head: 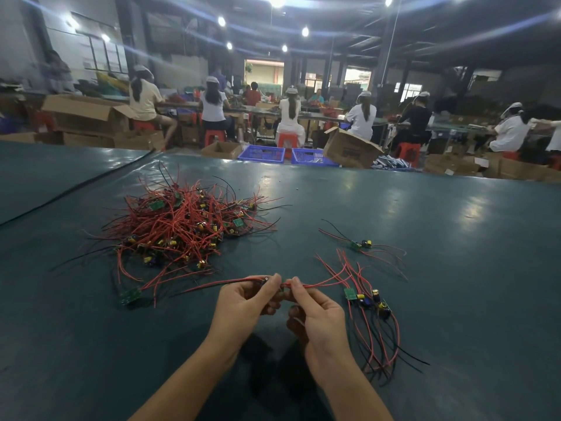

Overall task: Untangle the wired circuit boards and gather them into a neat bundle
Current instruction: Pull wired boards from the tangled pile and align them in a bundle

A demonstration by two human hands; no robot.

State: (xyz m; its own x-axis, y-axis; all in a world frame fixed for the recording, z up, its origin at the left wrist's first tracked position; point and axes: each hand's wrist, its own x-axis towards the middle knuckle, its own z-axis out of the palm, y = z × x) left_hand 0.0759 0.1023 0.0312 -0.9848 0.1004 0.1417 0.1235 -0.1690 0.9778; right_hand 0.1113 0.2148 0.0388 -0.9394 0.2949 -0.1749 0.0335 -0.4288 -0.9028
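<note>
The dark green table carries all the work. Beyond the left grip and off to its left lies the tangled heap. It is a mound of looping red leads with a few black ones, dotted with small green boards carrying yellow and dark components. The heap is large, so most of the task seems to be left.

Just to the right of the right grip lies the sorted group. Several boards lie side by side there, their leads running roughly parallel toward the person. It probably sits there so that each freed piece can be laid down with a short move.

Between the two grips hangs the held board, lifted off the table. The left grip pinches the end that has a dark round part. The right grip pinches the red leads beside it. Leads trail outward past both grips, likely being drawn straight and clear of one another.

Beyond the right grip, apart from the group, rests a single board with splayed leads. To the left of the left grip lies a stray board at the heap's near edge.
</note>
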